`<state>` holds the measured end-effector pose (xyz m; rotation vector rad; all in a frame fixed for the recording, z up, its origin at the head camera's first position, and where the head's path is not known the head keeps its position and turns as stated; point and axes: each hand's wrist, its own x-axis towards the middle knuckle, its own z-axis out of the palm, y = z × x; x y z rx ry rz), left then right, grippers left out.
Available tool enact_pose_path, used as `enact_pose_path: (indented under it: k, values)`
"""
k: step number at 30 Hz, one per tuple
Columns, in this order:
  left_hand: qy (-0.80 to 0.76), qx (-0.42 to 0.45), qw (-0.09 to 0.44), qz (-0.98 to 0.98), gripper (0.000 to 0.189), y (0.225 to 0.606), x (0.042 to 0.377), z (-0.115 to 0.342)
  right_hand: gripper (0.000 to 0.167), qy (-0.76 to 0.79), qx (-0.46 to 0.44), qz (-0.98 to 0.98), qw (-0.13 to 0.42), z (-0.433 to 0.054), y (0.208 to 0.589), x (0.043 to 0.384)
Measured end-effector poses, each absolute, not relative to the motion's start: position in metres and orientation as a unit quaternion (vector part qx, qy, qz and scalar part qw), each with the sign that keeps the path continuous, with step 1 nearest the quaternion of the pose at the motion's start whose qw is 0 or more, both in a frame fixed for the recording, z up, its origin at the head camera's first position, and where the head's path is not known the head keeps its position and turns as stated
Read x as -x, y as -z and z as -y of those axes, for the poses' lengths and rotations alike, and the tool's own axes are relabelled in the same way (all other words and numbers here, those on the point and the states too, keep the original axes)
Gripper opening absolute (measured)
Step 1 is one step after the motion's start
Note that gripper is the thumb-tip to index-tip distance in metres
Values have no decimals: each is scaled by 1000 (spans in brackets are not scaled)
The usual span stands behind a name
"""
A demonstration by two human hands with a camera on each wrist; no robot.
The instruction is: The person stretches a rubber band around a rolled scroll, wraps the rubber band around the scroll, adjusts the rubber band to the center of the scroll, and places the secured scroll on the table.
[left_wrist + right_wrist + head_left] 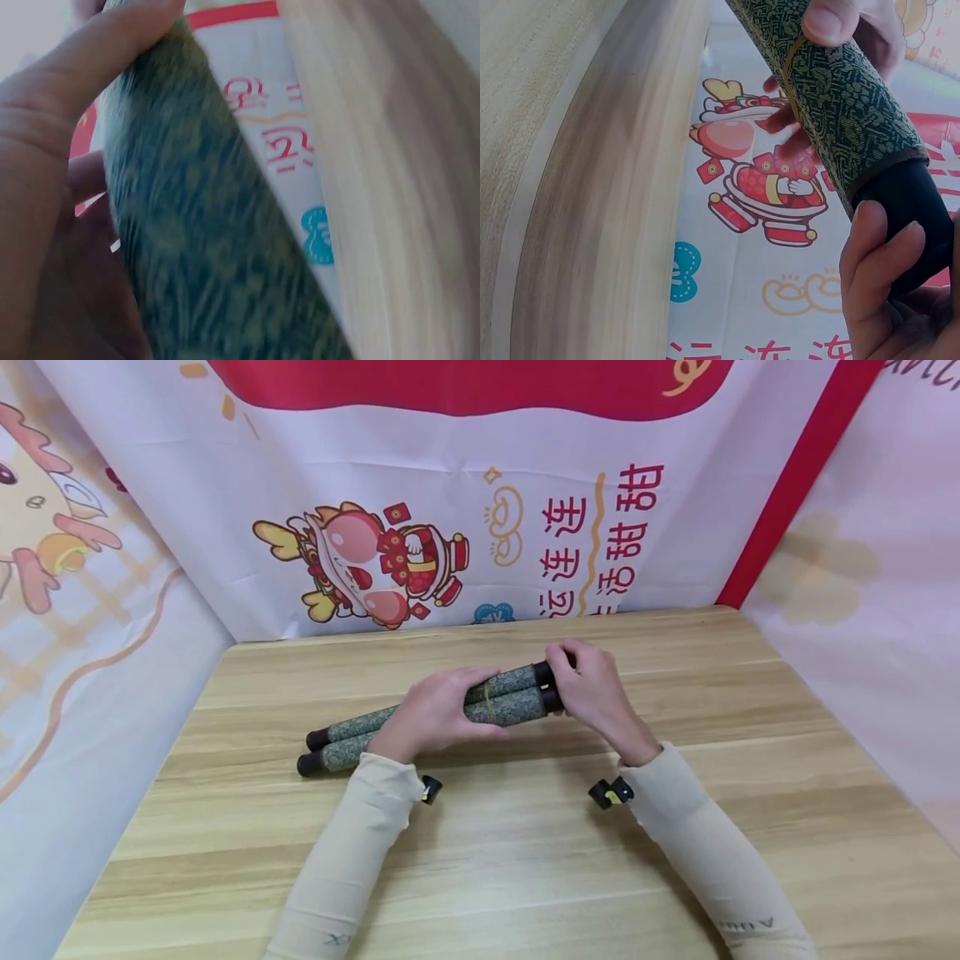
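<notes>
A scroll, rolled into two parallel tubes of green patterned cloth with dark end knobs, slants above the table in the head view. A thin yellow band wraps round both tubes. My left hand grips the scroll around its middle, close to the band. At the scroll's right end, my right hand holds the dark knobs. The right wrist view shows curled fingers against a black knob. Green cloth fills much of the left wrist view, with the left thumb lying along it.
The wood-grain table extends around both forearms. Behind it hangs a white and red printed cloth with a cartoon figure, and further printed cloths stand at left and right. Small black devices sit at both wrists.
</notes>
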<state>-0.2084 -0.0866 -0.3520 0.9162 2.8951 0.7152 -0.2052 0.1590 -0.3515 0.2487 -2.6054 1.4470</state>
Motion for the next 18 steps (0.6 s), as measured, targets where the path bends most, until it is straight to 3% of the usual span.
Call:
enact_pose_path:
  k: [8, 18]
  values:
    - [-206, -284, 17, -936, 93, 349, 210, 99, 42, -486, -92, 867, 62, -156, 352, 206]
    - [-220, -326, -45, -918, 95, 355, 208, 81, 43, -477, -84, 872, 71, -155, 350, 203]
